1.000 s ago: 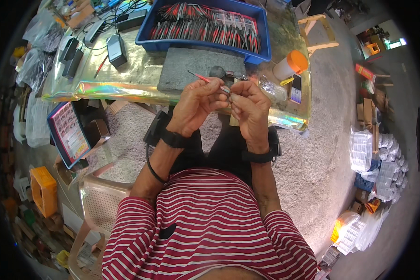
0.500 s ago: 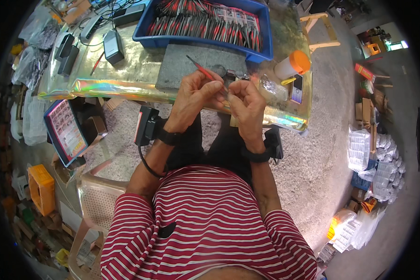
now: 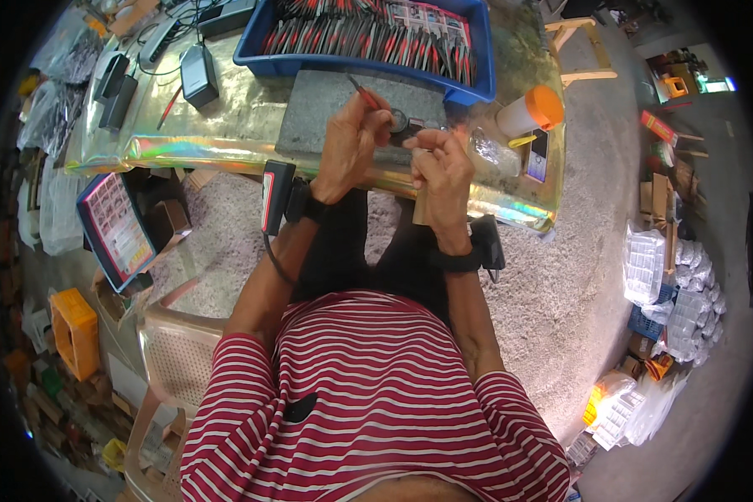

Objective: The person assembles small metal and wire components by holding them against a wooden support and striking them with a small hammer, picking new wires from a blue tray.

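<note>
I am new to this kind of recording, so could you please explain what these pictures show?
There is no robot: these are a person's two bare hands, seen from a wide camera worn on the head, looking down, so edges curve.

The left hand holds a slim red tool with a dark tip. The fingers of the right hand are bent together; whether they grip something small, I cannot tell.

On the shiny table are a grey slab, a blue bin full of thin red and dark pieces, an orange-lidded jar and, near it, a phone.
</note>
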A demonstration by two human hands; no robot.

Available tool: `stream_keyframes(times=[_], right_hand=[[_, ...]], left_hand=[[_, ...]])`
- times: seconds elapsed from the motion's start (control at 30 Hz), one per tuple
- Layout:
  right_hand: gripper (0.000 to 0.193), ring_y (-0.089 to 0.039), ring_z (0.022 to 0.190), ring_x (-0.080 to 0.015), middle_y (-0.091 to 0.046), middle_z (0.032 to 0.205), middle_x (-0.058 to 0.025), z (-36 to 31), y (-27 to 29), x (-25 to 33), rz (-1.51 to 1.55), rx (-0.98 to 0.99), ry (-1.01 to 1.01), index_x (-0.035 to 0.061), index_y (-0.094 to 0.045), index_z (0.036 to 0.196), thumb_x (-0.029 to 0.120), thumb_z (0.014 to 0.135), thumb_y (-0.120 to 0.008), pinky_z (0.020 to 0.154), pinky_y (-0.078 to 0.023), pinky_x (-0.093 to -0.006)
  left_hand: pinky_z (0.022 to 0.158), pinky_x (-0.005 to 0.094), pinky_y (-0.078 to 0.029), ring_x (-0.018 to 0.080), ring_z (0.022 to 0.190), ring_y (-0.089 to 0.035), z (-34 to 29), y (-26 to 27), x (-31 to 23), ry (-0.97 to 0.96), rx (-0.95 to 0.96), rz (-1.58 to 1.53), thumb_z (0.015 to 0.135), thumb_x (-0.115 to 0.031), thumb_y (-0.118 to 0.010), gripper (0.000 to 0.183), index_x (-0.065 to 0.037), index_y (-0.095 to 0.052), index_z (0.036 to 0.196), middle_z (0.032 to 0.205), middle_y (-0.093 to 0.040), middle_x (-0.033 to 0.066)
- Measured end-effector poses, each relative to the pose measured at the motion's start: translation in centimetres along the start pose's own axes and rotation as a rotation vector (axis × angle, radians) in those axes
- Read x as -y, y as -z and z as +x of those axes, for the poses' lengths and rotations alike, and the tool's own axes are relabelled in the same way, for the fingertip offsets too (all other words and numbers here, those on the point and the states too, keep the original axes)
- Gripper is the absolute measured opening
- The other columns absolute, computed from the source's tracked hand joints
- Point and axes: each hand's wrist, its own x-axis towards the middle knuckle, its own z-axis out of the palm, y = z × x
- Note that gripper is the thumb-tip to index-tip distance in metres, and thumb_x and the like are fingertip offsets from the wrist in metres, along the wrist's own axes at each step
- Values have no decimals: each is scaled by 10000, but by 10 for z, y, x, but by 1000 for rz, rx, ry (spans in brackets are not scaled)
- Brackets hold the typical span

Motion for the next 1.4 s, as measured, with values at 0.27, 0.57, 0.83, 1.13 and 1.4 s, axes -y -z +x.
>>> stream_keyframes(times=[0.27, 0.57, 0.83, 1.13, 1.4], right_hand=[[103, -406, 501, -45, -488, 670, -33, -19, 45, -10, -117, -84, -44, -38, -496, 852, 28, 773, -501, 432, -342, -169], [269, -428, 526, -57, -497, 637, -18, -39, 71, -36, -353, 33, -234, 4, -533, 802, 261, 849, -467, 464, -347, -183], [307, -503, 650, -95, -535, 748, -51, -33, 64, -47, -164, 121, -310, 1, -524, 885, 296, 855, -447, 608, -409, -215], [258, -520, 651, -121, -546, 770, -105, -26, 44, -41, 85, 165, -381, -42, -496, 910, 204, 835, -478, 603, -441, -228], [238, -532, 598, -131, -543, 735, -129, -24, 42, -39, 266, 145, -431, -52, -478, 905, 172, 825, -495, 541, -466, -248]], left_hand=[[487, 227, -397, 87, 542, -476, 11, -3, 11, 46, 19, -77, 787, -28, -468, 14, -16, -476, 787, 624, -511, 24], [506, 211, -433, 73, 576, -499, 15, -2, 17, 10, 106, 124, 838, -75, -460, 54, -28, -484, 824, 694, -540, 29], [500, 208, -433, 72, 574, -501, 16, -2, 19, 29, 103, 118, 840, -90, -470, 65, -28, -483, 828, 675, -530, 20], [504, 209, -422, 76, 566, -491, 17, 0, 20, 48, 106, 147, 829, -68, -473, 51, -19, -482, 821, 688, -535, 25], [486, 279, -400, 161, 511, -510, 17, -2, 26, -42, 70, 65, 764, -13, -479, 27, -9, -483, 790, 582, -511, 80]])
